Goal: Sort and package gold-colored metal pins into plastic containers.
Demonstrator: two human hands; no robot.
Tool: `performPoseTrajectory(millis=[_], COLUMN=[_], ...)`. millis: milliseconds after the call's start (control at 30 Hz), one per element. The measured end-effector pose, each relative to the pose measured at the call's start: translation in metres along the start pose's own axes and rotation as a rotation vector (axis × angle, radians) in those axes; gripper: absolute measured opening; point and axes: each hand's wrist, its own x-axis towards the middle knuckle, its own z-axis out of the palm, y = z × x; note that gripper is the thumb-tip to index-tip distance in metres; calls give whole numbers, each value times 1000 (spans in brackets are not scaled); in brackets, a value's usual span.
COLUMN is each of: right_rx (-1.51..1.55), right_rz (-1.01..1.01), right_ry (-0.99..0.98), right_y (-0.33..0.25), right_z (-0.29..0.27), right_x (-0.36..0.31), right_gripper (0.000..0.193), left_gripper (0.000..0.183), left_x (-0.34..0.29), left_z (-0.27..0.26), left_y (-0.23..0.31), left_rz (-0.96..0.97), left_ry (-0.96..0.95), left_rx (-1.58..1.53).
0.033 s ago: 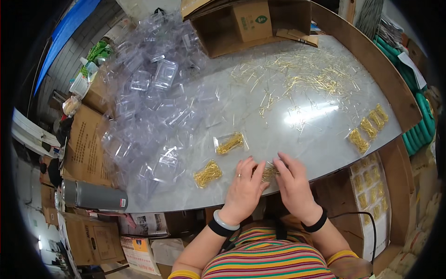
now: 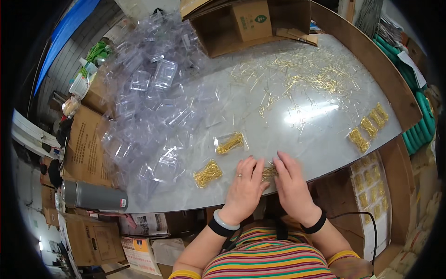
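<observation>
The broad grey tabletop [image 2: 297, 139] with a curved near edge fills most of the view. Its far left part is buried under a large heap of clear plastic clamshell boxes [image 2: 148, 97]. At the far edge stands an open brown cardboard carton [image 2: 246, 23], and in front of it a wide scatter of loose thin gold pins [image 2: 306, 74] spreads over the table's right half. A grey metal cylinder flask [image 2: 93, 196] lies on its side off the left near corner.

Both forearms come up from the lower edge and meet at the near edge of the table. The left hand [image 2: 245, 186] lies palm down, fingers stretched forward and slightly to the right, a ring on one finger and a pale bangle over a black band at the wrist. The right hand [image 2: 291, 183] lies palm down too, fingers pointing forward and slightly left, with a black band at its wrist. Between their inner fingers sits a small bundle of gold pins [image 2: 269, 172], pressed from both sides; the pins' long axis runs roughly left to right, tilted a little away on the right.

Just left of the left hand lies a filled clear packet of gold pins [image 2: 207, 174], its long axis angled up to the right. A second filled packet [image 2: 229, 142] lies beyond the hands, angled the same way. Four more filled packets in a row [image 2: 369, 125] lie near the right edge.
</observation>
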Motion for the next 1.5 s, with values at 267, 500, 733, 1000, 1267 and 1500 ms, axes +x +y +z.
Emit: performPoseTrajectory(millis=[267, 500, 733, 1000, 1267, 1500], right_rx=[291, -63, -61, -43, -48, 42], right_rz=[-15, -279, -249, -209, -165, -180], right_ry=[-215, -399, -277, -179, -81, -84], right_y=[0, 3, 6, 9, 15, 20], right_z=[-2, -13, -2, 1, 10, 6], right_x=[18, 40, 30, 26, 25, 26], right_gripper=[59, 65, 33, 33, 35, 39], left_gripper=[100, 97, 71, 64, 52, 47], left_x=[-3, -13, -30, -11, -3, 2], left_z=[-10, -33, -42, -42, -22, -17], left_y=[-9, -17, -13, -4, 9, 19], left_rz=[-51, -57, -139, -133, -242, -329], left_ry=[-78, -75, -47, -62, 64, 92], left_rx=[-260, -325, -91, 37, 162, 194])
